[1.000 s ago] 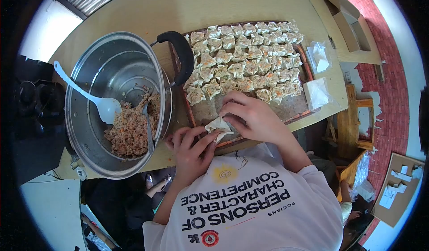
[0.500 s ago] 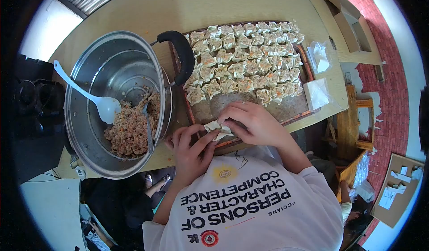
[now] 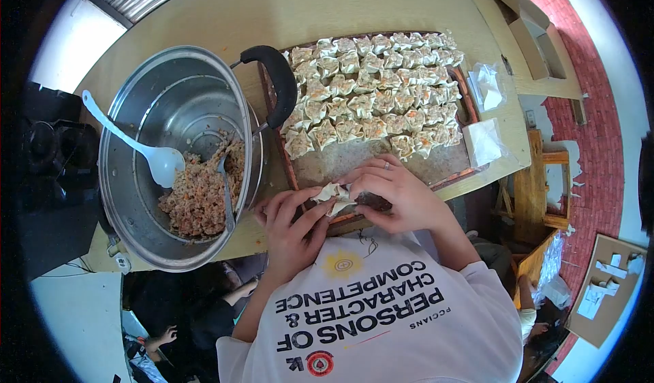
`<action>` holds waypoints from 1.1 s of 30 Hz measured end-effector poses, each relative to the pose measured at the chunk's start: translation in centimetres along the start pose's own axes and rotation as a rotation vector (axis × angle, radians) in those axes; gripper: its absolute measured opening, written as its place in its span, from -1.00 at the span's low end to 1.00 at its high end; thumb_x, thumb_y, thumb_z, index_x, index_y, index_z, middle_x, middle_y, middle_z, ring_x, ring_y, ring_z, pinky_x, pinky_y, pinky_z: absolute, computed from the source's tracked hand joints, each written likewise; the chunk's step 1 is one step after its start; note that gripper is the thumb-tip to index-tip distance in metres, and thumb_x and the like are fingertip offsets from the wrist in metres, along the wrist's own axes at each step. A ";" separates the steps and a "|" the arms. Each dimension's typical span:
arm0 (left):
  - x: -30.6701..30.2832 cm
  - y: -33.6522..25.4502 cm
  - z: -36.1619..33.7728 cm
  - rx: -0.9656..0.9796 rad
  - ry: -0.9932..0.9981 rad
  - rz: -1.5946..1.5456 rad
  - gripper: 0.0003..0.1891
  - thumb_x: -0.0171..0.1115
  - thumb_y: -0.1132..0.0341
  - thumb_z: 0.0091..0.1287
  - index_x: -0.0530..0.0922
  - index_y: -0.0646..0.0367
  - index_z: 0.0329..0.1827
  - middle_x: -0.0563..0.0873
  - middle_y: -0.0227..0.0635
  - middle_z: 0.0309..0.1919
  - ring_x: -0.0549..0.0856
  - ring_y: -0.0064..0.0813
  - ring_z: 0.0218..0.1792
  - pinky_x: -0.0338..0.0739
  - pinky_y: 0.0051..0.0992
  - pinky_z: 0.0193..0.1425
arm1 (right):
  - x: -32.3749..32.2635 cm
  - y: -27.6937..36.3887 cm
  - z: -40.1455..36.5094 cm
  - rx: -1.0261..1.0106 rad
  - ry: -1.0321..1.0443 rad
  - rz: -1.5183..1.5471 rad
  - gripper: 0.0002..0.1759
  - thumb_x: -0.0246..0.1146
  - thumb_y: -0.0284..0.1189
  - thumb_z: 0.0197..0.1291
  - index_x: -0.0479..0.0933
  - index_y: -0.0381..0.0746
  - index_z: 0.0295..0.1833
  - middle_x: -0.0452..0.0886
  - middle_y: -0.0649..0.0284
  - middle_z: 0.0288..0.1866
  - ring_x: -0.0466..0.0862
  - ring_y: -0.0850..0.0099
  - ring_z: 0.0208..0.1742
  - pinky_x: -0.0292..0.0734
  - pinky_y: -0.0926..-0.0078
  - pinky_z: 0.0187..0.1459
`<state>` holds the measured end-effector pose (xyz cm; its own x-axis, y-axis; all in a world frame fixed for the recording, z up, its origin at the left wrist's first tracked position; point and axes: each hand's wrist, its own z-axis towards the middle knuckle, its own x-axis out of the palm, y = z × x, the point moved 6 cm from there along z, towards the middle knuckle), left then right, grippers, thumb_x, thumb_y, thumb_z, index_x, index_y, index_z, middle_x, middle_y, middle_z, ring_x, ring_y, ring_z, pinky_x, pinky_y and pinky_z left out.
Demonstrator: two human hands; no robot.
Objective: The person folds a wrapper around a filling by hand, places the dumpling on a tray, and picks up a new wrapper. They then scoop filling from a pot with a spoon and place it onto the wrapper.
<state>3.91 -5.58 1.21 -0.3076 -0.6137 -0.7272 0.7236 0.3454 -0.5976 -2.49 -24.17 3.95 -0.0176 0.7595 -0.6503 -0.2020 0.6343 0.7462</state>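
Both hands pinch one pale dumpling wrapper over the near edge of a brown tray. My left hand supports it from below with fingers curled up around it. My right hand, a ring on one finger, presses its fingertips onto the wrapper from the right. Several rows of folded dumplings fill the far part of the tray. The near part of the tray is bare.
A large metal pot with a black handle stands left of the tray, holding minced filling, a white ladle and a metal spoon. Wrapper packets lie right of the tray. Cardboard boxes sit at the far right.
My right hand has slid down and toward me over the wrapper. The wrapper is more bunched and folded between both hands than a second ago.
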 end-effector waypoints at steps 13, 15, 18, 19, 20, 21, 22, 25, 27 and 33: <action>0.0 0.0 0.0 0.040 0.016 -0.152 -0.57 0.53 0.48 0.14 0.76 -0.02 0.11 0.70 -0.39 0.21 0.70 -0.29 0.11 0.39 -0.24 0.27 | 1.3 0.5 -0.1 -0.102 -0.147 -0.148 -0.75 0.44 -0.52 0.10 0.65 -0.15 -0.07 0.71 0.30 0.11 0.65 0.22 0.16 0.56 0.18 0.18; 0.0 0.0 0.0 0.045 0.011 -0.160 -0.58 0.52 0.49 0.14 0.76 0.00 0.10 0.71 -0.37 0.20 0.70 -0.28 0.11 0.42 -0.24 0.27 | 1.3 0.9 0.0 -0.097 -0.154 -0.140 -0.76 0.44 -0.52 0.13 0.64 -0.16 -0.07 0.71 0.29 0.11 0.65 0.22 0.15 0.60 0.20 0.14; -0.1 -0.1 0.0 0.063 0.004 -0.160 -0.58 0.53 0.51 0.11 0.74 0.06 0.08 0.74 -0.29 0.18 0.71 -0.24 0.14 0.50 -0.25 0.24 | 1.3 1.0 0.1 -0.062 -0.136 -0.143 -0.80 0.42 -0.52 0.19 0.64 -0.18 -0.07 0.71 0.26 0.10 0.66 0.22 0.14 0.63 0.25 0.11; 0.0 0.1 -0.1 0.038 -0.002 -0.175 -0.57 0.53 0.51 0.12 0.72 0.05 0.09 0.74 -0.28 0.18 0.71 -0.22 0.14 0.51 -0.25 0.23 | 1.3 1.0 0.1 -0.067 -0.139 -0.141 -0.80 0.42 -0.52 0.20 0.64 -0.18 -0.07 0.71 0.25 0.09 0.66 0.21 0.13 0.63 0.25 0.10; 0.0 0.3 -0.2 0.014 -0.010 -0.190 -0.56 0.52 0.52 0.13 0.71 0.05 0.11 0.75 -0.28 0.18 0.71 -0.21 0.14 0.52 -0.25 0.23 | 1.3 1.0 0.1 -0.072 -0.143 -0.139 -0.81 0.42 -0.51 0.21 0.64 -0.18 -0.06 0.71 0.25 0.09 0.67 0.21 0.12 0.64 0.26 0.09; 0.0 0.3 -0.1 0.014 -0.010 -0.190 -0.56 0.52 0.52 0.13 0.71 0.05 0.11 0.75 -0.28 0.18 0.71 -0.21 0.14 0.52 -0.25 0.23 | 1.3 0.9 0.1 -0.072 -0.142 -0.139 -0.81 0.42 -0.51 0.21 0.64 -0.18 -0.06 0.71 0.25 0.09 0.67 0.21 0.12 0.64 0.26 0.09; 0.0 0.4 -0.1 -0.009 -0.017 -0.224 -0.56 0.52 0.52 0.13 0.70 0.05 0.11 0.74 -0.27 0.19 0.71 -0.19 0.14 0.52 -0.25 0.25 | 1.4 0.9 0.1 -0.069 -0.142 -0.137 -0.81 0.41 -0.51 0.21 0.64 -0.18 -0.06 0.71 0.25 0.09 0.67 0.21 0.11 0.64 0.25 0.08; 0.0 0.4 0.0 -0.040 -0.009 -0.231 -0.56 0.51 0.51 0.15 0.69 0.05 0.13 0.74 -0.27 0.19 0.70 -0.18 0.15 0.53 -0.24 0.27 | 1.4 0.9 0.2 -0.073 -0.141 -0.137 -0.81 0.41 -0.51 0.21 0.64 -0.19 -0.06 0.71 0.25 0.09 0.68 0.21 0.11 0.65 0.25 0.08; -0.1 0.3 0.0 -0.048 0.007 -0.205 -0.55 0.51 0.51 0.15 0.70 0.06 0.14 0.73 -0.27 0.20 0.70 -0.18 0.16 0.54 -0.24 0.28 | 1.4 1.0 0.2 -0.079 -0.142 -0.139 -0.81 0.41 -0.51 0.22 0.64 -0.19 -0.05 0.71 0.25 0.09 0.68 0.21 0.10 0.65 0.25 0.07; -0.1 0.0 0.3 0.017 0.031 -0.178 -0.53 0.50 0.46 0.16 0.70 0.09 0.20 0.71 -0.31 0.18 0.70 -0.28 0.16 0.48 -0.23 0.29 | 1.2 1.2 0.4 -0.067 -0.137 -0.133 -0.81 0.41 -0.50 0.22 0.67 -0.21 -0.04 0.72 0.25 0.09 0.68 0.20 0.10 0.65 0.25 0.07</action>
<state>4.09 -5.75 1.37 -0.4511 -0.6415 -0.6205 0.6660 0.2208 -0.7125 -2.33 -22.45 4.13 0.1462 0.6851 -0.7137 -0.2582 0.7228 0.6409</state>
